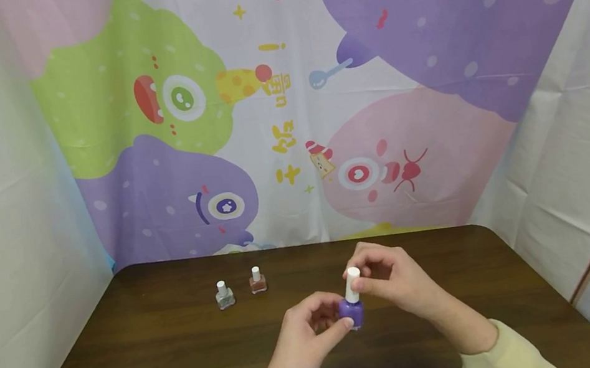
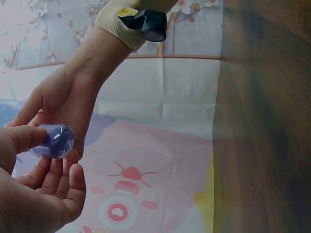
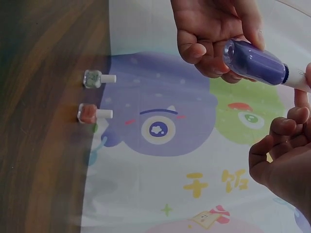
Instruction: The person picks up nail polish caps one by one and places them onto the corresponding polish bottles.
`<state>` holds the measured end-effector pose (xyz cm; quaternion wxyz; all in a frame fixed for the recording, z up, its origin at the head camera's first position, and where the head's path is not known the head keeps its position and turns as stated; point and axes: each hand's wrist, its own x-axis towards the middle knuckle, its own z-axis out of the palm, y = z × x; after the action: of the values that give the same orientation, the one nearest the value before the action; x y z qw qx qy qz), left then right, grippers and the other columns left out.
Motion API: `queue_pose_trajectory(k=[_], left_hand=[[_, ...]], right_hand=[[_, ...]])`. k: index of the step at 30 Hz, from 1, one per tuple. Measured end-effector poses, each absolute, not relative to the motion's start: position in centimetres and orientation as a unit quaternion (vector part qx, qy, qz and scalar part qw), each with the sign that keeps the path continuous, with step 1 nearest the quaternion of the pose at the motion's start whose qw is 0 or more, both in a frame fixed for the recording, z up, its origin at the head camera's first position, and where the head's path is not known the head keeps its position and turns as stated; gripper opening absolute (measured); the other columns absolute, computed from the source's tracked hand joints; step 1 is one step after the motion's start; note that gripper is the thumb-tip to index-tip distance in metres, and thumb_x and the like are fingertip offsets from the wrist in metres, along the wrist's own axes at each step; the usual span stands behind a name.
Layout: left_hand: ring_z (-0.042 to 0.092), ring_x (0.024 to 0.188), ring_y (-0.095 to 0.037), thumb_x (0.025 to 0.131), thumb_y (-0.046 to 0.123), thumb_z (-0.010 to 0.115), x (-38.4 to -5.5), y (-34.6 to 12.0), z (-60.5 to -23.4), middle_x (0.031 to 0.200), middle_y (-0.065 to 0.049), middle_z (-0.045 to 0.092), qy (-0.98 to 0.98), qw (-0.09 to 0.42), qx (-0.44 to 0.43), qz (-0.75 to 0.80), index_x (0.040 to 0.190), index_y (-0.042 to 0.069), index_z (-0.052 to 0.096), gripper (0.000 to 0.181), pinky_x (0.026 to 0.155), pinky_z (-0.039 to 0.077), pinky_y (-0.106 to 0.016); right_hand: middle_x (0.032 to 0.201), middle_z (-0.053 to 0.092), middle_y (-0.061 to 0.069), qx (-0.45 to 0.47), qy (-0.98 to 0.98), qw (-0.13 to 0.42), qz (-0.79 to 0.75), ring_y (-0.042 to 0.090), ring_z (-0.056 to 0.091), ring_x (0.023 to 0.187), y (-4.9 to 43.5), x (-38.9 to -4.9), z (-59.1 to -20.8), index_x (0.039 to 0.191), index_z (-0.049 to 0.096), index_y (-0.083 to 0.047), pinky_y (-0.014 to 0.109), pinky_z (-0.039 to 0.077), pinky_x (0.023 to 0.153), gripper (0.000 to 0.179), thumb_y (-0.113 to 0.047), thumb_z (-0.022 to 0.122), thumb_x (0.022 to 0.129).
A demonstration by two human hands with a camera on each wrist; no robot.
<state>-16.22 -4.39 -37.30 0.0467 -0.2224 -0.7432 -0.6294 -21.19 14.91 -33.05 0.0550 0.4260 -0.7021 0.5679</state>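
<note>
A purple nail polish bottle point(image 1: 351, 313) with a white cap point(image 1: 352, 286) is held over the table between both hands. My left hand point(image 1: 307, 336) pinches its glass body between thumb and fingers. At the top, my right hand point(image 1: 398, 276) grips the white cap with thumb and fingertips. In the right wrist view the purple bottle point(image 3: 257, 63) lies slanted, cap toward the right hand point(image 3: 284, 155). From the left wrist view, the clear glass base of the bottle point(image 2: 60, 141) faces the camera, with the left thumb across its side.
Two more nail polish bottles stand on the dark wood table point(image 1: 184, 363), left of the hands: a silvery one point(image 1: 224, 296) and a reddish-brown one point(image 1: 257, 281). A cartoon-printed curtain point(image 1: 298, 208) hangs behind the table's far edge. Pale cloth walls flank both sides.
</note>
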Motion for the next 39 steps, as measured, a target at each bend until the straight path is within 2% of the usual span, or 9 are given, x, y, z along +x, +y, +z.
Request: queue_pose_trajectory(k=[17,24,27,32,34,39], left_hand=[[0.057,0.072,-0.007,0.080,0.014,0.075,-16.4,-3.8,-37.5,0.086,0.000,0.065,-0.760,0.099,-0.230,-0.600,0.095,0.012,0.066,0.018,0.066,0.052,-0.023],[0.057,0.071,-0.006,0.079,0.013,0.075,-16.4,-3.8,-37.8,0.085,0.004,0.064,-0.762,0.105,-0.229,-0.596,0.095,0.015,0.065,0.019,0.066,0.052,-0.024],[0.058,0.072,-0.006,0.080,0.013,0.075,-16.5,-3.8,-37.9,0.085,0.004,0.064,-0.760,0.107,-0.233,-0.598,0.096,0.014,0.065,0.019,0.066,0.052,-0.023],[0.058,0.073,-0.006,0.081,0.014,0.074,-16.4,-3.9,-37.8,0.086,0.001,0.065,-0.759,0.103,-0.239,-0.597,0.097,0.012,0.065,0.018,0.067,0.052,-0.023],[0.058,0.074,-0.006,0.082,0.015,0.074,-16.3,-4.0,-37.7,0.086,0.000,0.065,-0.757,0.101,-0.241,-0.598,0.098,0.011,0.066,0.018,0.068,0.052,-0.023],[0.058,0.075,-0.006,0.082,0.018,0.073,-16.2,-4.0,-37.6,0.088,-0.002,0.066,-0.753,0.092,-0.241,-0.606,0.099,0.010,0.066,0.020,0.069,0.051,-0.022]], right_hand=[[0.076,0.043,0.006,0.406,-0.715,0.069,0.564,0.012,0.044,0.074,14.9,-21.2,-33.2,0.086,0.058,-0.010,0.028,0.042,0.063,0.016,-0.004,0.072,0.081],[0.077,0.045,0.003,0.387,-0.724,0.061,0.568,0.010,0.045,0.075,14.9,-21.0,-33.2,0.088,0.058,-0.010,0.027,0.042,0.063,0.017,-0.005,0.072,0.081],[0.085,0.054,0.000,0.387,-0.724,0.042,0.570,0.009,0.048,0.076,15.1,-21.0,-33.2,0.098,0.062,-0.008,0.026,0.044,0.065,0.012,-0.007,0.066,0.087],[0.108,0.063,0.005,0.422,-0.716,0.000,0.556,0.012,0.055,0.091,15.7,-21.0,-32.9,0.120,0.060,-0.006,0.029,0.049,0.078,0.026,-0.009,0.049,0.097],[0.107,0.062,0.006,0.436,-0.713,-0.011,0.549,0.013,0.054,0.096,15.9,-21.1,-32.8,0.123,0.060,-0.007,0.032,0.048,0.082,0.028,-0.009,0.045,0.099],[0.099,0.060,0.006,0.451,-0.702,-0.020,0.550,0.012,0.050,0.092,15.9,-20.9,-32.6,0.121,0.060,-0.005,0.035,0.042,0.077,0.031,-0.007,0.039,0.099]])
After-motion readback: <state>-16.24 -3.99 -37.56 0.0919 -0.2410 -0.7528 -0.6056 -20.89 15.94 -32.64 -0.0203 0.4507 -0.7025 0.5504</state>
